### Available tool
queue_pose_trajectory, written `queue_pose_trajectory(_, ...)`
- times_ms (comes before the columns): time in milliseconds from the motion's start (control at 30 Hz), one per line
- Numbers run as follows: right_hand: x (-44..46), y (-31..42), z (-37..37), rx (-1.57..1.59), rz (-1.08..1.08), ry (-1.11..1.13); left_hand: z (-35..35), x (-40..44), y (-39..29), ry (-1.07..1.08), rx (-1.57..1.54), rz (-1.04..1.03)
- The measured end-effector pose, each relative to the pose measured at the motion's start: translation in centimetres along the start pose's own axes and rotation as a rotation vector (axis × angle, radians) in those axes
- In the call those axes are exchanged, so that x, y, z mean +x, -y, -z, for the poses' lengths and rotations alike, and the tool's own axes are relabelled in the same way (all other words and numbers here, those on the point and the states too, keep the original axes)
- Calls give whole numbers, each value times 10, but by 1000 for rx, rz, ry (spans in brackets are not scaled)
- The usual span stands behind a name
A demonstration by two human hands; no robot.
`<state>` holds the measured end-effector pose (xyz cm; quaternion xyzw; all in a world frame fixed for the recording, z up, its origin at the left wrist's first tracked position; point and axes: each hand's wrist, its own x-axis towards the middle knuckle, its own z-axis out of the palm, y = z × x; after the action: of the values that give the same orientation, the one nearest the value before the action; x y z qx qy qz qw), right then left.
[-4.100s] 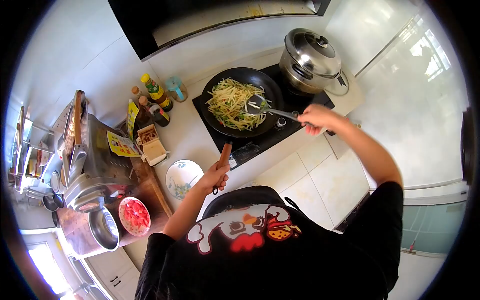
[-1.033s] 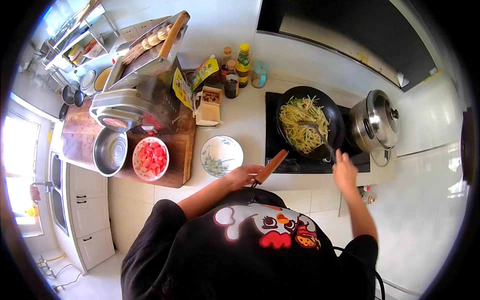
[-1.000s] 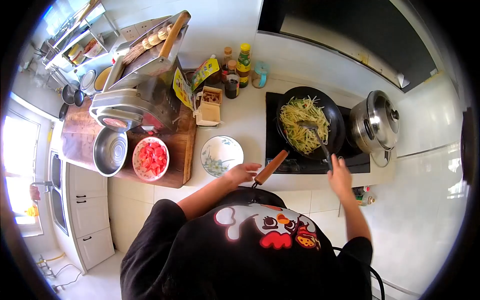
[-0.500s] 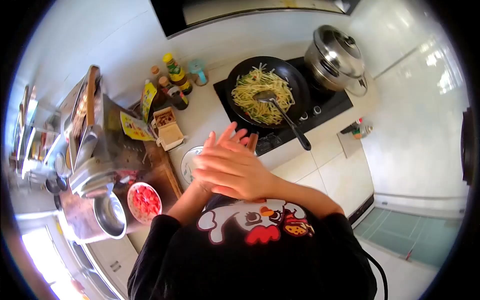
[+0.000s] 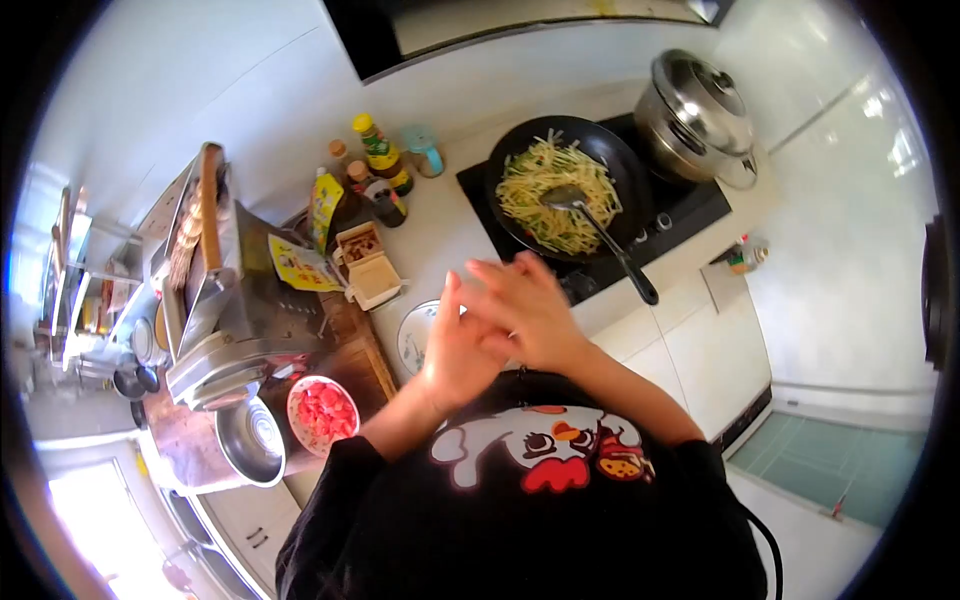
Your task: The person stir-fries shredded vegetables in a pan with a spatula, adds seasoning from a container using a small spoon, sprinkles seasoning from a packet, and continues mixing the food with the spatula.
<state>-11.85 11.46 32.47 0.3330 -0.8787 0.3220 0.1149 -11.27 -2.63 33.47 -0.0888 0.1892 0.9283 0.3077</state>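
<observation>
My left hand and my right hand meet in front of my chest, palms toward each other with fingers stretched out. The right hand lies partly over the left and is a little blurred. Neither holds anything I can see. Beyond them a black wok of pale shredded vegetables sits on the black stove. A metal spatula rests in the wok, its dark handle sticking out over the front edge. Beside my left hand is a white plate, partly hidden.
A lidded steel pot stands right of the wok. Sauce bottles, a blue-handled jar and a spice box line the left counter. Nearer are a bowl of red pieces, a steel bowl and a knife rack.
My hands have shifted against each other, from stacked with the right on top to more spread apart and angled. The whole view has moved, so the surroundings sit slightly further right.
</observation>
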Motion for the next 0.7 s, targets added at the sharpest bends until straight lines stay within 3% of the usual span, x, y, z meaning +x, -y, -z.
queue_pose_trajectory(67,-13,-17,8,-89,-242,-52,39,25,-28,171,242,163)
queue_pose_trajectory(133,-54,-34,4,-90,-397,-213,105,64,-67,-218,1162,-232)
queue_pose_trajectory(167,-68,-28,11,15,-487,-198,148,86,-93,-405,1738,-689)
queue_pose_trajectory(233,-89,-15,18,96,-600,-163,156,85,-141,-783,2333,-826)
queue_pose_trajectory(300,-109,-4,13,84,-645,-143,186,95,-171,-1109,2388,-385)
queue_pose_trajectory(333,-118,-2,5,92,-664,-146,190,100,-184,-1111,2384,-386)
queue_pose_trajectory(400,-131,0,-13,221,-722,-167,196,110,-203,-1187,2115,-16)
queue_pose_trajectory(500,-124,10,-11,297,-743,-134,203,117,-208,-1210,2003,42)
queue_pose_trajectory(533,-121,10,-7,175,-681,-112,203,121,-200,-1178,2012,45)
queue_pose_trajectory(600,-119,0,5,37,-623,-99,202,119,-178,-1183,1886,-346)
queue_pose_trajectory(633,-118,-9,10,-117,-616,-196,208,112,-156,-1011,2004,-751)
queue_pose_trajectory(700,-109,-25,23,-274,-604,-288,200,93,-103,-560,1769,-641)
